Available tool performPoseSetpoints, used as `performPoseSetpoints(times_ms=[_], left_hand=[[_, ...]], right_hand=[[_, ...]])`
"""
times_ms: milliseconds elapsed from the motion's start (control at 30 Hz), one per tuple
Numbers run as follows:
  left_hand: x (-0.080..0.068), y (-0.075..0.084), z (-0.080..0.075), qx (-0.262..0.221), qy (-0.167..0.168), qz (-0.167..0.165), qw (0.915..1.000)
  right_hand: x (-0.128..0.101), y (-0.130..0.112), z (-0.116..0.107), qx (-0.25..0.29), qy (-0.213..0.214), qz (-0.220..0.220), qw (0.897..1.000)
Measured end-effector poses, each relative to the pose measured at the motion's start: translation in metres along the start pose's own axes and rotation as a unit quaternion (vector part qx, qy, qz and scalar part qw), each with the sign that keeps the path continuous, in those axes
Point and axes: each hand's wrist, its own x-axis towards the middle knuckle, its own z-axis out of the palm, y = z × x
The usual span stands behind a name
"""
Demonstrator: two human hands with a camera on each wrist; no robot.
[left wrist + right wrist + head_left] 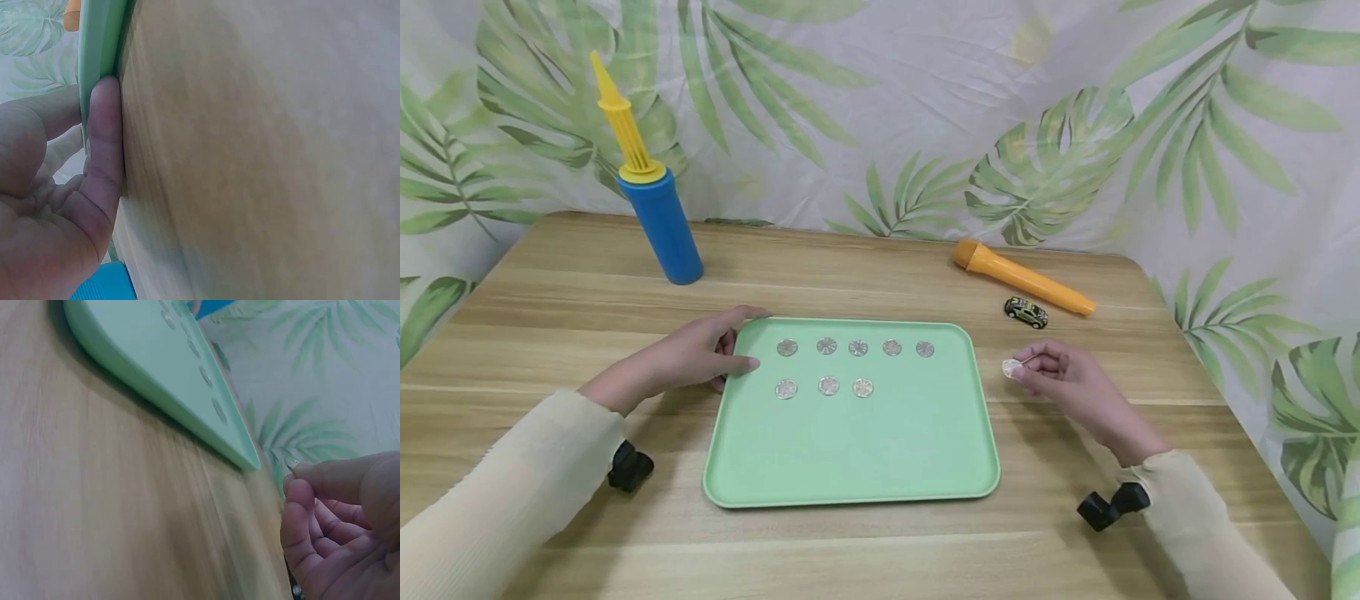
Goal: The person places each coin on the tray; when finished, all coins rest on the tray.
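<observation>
A light green tray [850,467] lies on the wooden table. Several silver coins [858,347] form a back row on it, and three more coins [828,386] make a second row in front. My left hand [700,354] holds the tray's upper left rim, its thumb over the edge; in the left wrist view a finger [105,125] lies against the tray's outer side. To the right of the tray, my right hand [1071,387] pinches a coin [1011,367] between thumb and fingers above the table. The right wrist view shows that coin [292,463] nearly edge-on.
Behind my right hand lie a small toy car [1026,312] and an orange toy microphone [1026,277]. A blue and yellow hand pump [662,221] stands at the back left. Leaf-patterned cloth [910,108] hangs behind the table [865,550].
</observation>
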Motion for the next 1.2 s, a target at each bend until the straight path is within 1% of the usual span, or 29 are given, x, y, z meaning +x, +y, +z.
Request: performPoseSetpoints(times_ms=[167, 300, 400, 533, 667, 900, 1067, 1200], left_hand=[[0.0, -0.001, 0.0, -0.002, 0.0, 0.0, 1.0], [0.0, -0.001, 0.001, -0.006, -0.002, 0.0, 1.0], [0.0, -0.001, 0.001, -0.007, -0.003, -0.002, 1.0], [-0.001, -0.001, 0.0, -0.004, -0.001, -0.008, 1.0], [-0.001, 0.001, 0.0, -0.004, 0.001, -0.008, 1.0], [0.001, 0.002, 0.003, -0.009, 0.003, 0.003, 0.9999], [0.001, 0.003, 0.002, -0.009, 0.001, -0.005, 1.0], [-0.001, 0.003, 0.0, -0.012, 0.002, -0.013, 0.9998]], right_hand=[[0.011, -0.011, 0.023, -0.005, -0.031, -0.026, 0.999], [0.021, -0.019, 0.042, -0.025, -0.051, -0.052, 0.997], [0.028, -0.026, 0.056, -0.049, -0.07, -0.069, 0.994], [0.039, -0.036, 0.074, -0.072, -0.108, -0.087, 0.988], [0.047, -0.045, 0.087, -0.089, -0.132, -0.099, 0.982], [0.049, -0.052, 0.096, -0.134, -0.129, -0.104, 0.977], [0.048, -0.051, 0.101, -0.156, -0.12, -0.112, 0.974], [0.049, -0.054, 0.105, -0.169, -0.121, -0.101, 0.973]])
